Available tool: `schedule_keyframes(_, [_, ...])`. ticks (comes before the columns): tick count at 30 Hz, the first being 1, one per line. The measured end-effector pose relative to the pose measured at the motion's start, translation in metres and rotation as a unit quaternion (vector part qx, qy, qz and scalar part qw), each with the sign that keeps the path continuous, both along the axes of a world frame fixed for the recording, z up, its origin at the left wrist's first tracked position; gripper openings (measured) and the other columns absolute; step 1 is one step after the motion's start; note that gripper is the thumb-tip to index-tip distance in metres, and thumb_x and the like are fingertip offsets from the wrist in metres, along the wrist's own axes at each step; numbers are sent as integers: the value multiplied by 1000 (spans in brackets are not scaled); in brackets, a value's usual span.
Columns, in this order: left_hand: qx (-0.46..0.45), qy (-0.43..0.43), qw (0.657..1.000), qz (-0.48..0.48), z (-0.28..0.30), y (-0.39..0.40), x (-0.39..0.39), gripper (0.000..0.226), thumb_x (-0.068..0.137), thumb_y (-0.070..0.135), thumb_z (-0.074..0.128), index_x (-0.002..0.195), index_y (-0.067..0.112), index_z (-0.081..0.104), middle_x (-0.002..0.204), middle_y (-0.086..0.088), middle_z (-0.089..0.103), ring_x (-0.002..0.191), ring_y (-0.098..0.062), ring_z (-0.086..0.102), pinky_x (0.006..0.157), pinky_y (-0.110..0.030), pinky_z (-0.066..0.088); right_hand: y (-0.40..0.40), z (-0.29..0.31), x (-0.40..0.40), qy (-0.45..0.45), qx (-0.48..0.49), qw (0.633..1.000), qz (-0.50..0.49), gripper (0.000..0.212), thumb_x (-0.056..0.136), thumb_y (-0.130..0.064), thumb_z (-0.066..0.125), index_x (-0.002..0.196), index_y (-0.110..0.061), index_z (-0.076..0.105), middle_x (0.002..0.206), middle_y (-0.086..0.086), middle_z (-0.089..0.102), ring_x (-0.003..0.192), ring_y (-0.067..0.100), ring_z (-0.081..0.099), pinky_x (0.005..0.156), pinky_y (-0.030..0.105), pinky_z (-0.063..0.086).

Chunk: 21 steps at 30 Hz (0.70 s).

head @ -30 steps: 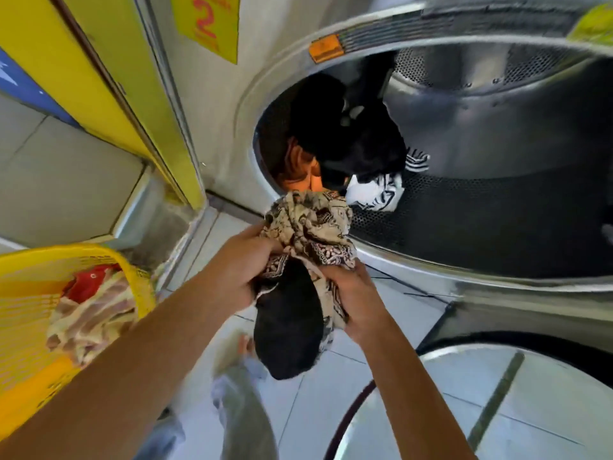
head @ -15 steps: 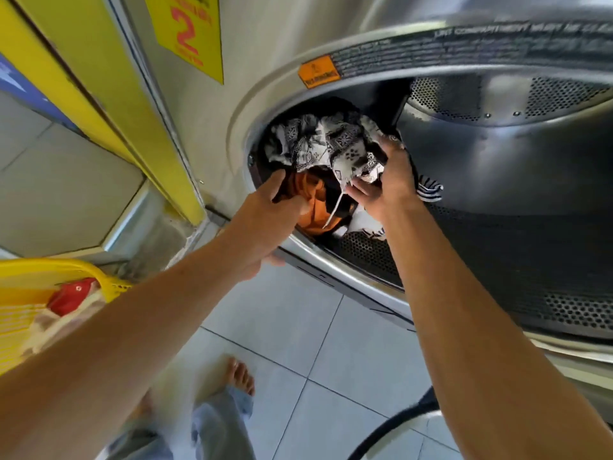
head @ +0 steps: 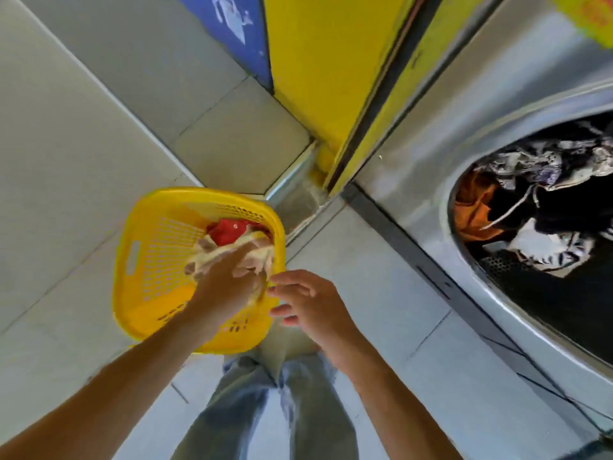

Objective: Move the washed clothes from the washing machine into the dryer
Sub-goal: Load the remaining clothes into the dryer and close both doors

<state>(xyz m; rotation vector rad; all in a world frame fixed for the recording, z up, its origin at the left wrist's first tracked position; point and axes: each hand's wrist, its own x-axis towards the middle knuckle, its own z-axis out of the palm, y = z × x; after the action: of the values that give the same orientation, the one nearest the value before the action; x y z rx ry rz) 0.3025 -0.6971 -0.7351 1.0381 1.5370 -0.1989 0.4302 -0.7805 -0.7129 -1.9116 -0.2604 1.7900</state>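
Clothes [head: 232, 252] in yellow basket [head: 146, 260]: left hand [head: 222, 287] fingers grasping cream garment; right hand [head: 308, 303] fingers relaxed, empty.

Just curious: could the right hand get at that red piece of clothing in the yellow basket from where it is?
Probably yes. The right hand hovers open at the basket rim, and the red garment lies exposed on top, though the left hand gripping the cream cloth partly crowds the way.

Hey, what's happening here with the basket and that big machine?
A person is moving laundry. Their left hand reaches into the yellow plastic laundry basket and grips a cream patterned cloth lying beside a red garment. The right hand hovers open near the basket's rim. Several clothes already lie in the steel dryer drum.
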Motion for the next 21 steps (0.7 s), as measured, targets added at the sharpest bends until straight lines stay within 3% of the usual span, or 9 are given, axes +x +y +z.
schedule_keyframes(3, [-20,28,998,55,-35,6,-62,56,76,23,60,101,73,52,121,-3,63,84,-23,65,76,-46,59,32,-42,-60,-47,22,993,106,17,83,-31,60,92,-33,74,104,-3,76,91,12,72,86,34,56])
schedule_keyframes(6, [-34,32,991,125,-75,8,-107,63,75,23,62,133,45,51,114,1,67,77,-17,62,77,-45,59,62,-92,-95,-141,46,953,264,22,77,-31,65,99,-28,66,101,-16,65,91,2,62,85,23,43])
schedule_keyframes(8, [-48,19,985,162,-92,9,-121,59,80,14,60,135,35,53,91,1,66,70,-15,57,73,-41,57,80,-143,-104,-231,36,912,337,58,73,-31,71,128,-25,56,128,0,57,115,18,58,91,30,46])
schedule_keyframes(9, [-56,8,983,174,-104,9,-129,59,80,12,59,135,34,54,87,-1,65,69,-16,57,73,-43,57,85,-172,-112,-263,4,888,378,75,74,-31,72,143,-28,42,147,12,42,131,31,48,98,37,47])
schedule_keyframes(11, [-63,-9,980,187,-124,7,-141,57,79,13,58,133,33,56,83,-3,66,71,-18,57,78,-47,58,80,-223,-125,-285,-83,851,433,89,80,-31,72,153,-35,21,161,21,8,143,43,27,106,51,42])
schedule_keyframes(13, [-64,-14,978,196,-137,5,-151,54,76,19,58,128,34,59,88,-4,69,75,-19,61,83,-47,57,68,-252,-133,-343,-120,822,439,77,84,-37,70,148,-36,28,161,19,3,142,45,25,106,56,39])
schedule_keyframes(15, [-64,-25,977,202,-144,6,-156,49,77,22,60,124,32,62,94,-4,70,80,-19,64,85,-47,57,57,-265,-133,-418,-82,804,415,55,90,-37,62,140,-27,43,156,16,23,135,41,36,101,53,41])
schedule_keyframes(18, [-63,-41,974,215,-138,11,-162,40,83,19,61,121,30,64,90,-4,68,79,-19,62,87,-47,56,52,-250,-130,-360,-27,873,327,31,97,-26,51,125,-14,61,137,15,55,122,36,54,90,38,43])
schedule_keyframes(21, [-62,-72,970,223,-118,13,-160,46,81,25,65,126,34,60,105,-4,68,91,-20,63,88,-47,56,49,-189,-133,-283,6,930,233,30,92,-36,52,95,-11,69,97,10,70,97,31,64,72,34,44])
